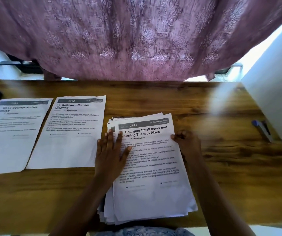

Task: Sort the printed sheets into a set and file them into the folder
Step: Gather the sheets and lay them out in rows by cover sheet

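Nearby: Bathroom sheet [68,145], pen [263,129]; left hand [110,154] fingers [110,138] flat on stack [152,193], right hand [187,143] fingers [177,135] pinch it.

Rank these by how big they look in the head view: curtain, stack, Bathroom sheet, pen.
1. curtain
2. stack, slightly over Bathroom sheet; it lies nearer the camera, so unsure
3. pen, smallest

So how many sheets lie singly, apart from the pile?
2. The Bathroom Counter Cleaning sheet lies just left of the pile; the other sheet lies left of that, partly cut off. More may lie out of view.
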A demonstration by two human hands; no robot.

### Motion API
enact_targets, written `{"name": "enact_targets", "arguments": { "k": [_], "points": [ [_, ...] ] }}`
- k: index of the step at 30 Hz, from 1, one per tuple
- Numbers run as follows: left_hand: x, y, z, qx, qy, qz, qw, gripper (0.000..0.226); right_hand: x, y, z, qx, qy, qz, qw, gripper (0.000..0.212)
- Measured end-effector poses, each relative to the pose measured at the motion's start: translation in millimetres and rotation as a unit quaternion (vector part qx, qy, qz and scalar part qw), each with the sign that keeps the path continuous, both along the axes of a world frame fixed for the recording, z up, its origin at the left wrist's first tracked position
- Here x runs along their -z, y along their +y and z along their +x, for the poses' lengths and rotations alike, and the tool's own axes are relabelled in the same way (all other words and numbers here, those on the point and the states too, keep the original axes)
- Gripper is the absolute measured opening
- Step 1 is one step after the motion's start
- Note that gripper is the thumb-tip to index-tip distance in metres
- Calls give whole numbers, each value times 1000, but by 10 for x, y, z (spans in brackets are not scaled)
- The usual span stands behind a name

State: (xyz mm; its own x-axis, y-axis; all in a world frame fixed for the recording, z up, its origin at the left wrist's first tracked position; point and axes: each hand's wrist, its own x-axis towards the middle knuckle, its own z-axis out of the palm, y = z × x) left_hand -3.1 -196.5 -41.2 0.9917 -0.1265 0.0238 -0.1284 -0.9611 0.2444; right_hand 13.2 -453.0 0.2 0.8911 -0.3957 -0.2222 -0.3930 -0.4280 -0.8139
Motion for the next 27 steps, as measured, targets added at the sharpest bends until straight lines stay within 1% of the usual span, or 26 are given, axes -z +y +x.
{"name": "enact_targets", "arguments": {
  "k": [3,6,8,10,12,13,14,15,17,18,19,20,21,23,24,25,27],
  "points": [
    [25,2,3,-3,8,-3,1000,85,-39,-117,44,7,-12,-69,998,9],
    [21,6,20,-1,14,3,1000,84,-79,-473,213,92,-45,-146,984,11],
    [-9,20,29,2,17,26,1000,86,-72,-781,365,119,-70,-190,972,15],
    [-50,21,43,-2,7,50,999,87,-40,-1030,528,112,-65,-229,965,15],
    [-190,-90,114,-23,-31,54,998,76,-23,-1190,674,101,-58,-251,961,18],
    [-290,-219,172,-28,-44,46,998,70,-26,-1240,730,95,-58,-264,958,24],
    [-402,-389,235,-15,-51,34,998,67,-37,-1272,761,89,-58,-284,953,31],
    [-511,-591,298,19,-64,19,998,67,-45,-1284,766,85,-62,-309,945,38],
    [-649,-1066,418,134,-76,2,988,66,-60,-1242,679,62,-104,-337,934,41],
    [-665,-1299,467,191,-63,22,979,66,-45,-1206,600,27,-132,-340,931,39],
    [-650,-1490,505,227,-42,57,971,69,8,-1158,518,-23,-151,-345,926,41],
    [-606,-1629,546,244,-19,91,965,73,66,-1103,438,-77,-145,-353,921,47],
    [-548,-1744,598,248,2,120,961,75,134,-1087,377,-123,-112,-363,917,56],
    [-439,-1872,728,241,37,151,958,75,273,-1102,320,-170,-4,-375,911,72],
    [-400,-1902,788,238,48,155,958,74,337,-1112,306,-169,31,-380,909,76],
    [-370,-1915,838,237,51,155,958,73,385,-1112,301,-158,42,-386,908,79],
    [-334,-1929,913,233,40,155,959,69,417,-1071,317,-134,42,-395,908,74]
  ]
}}
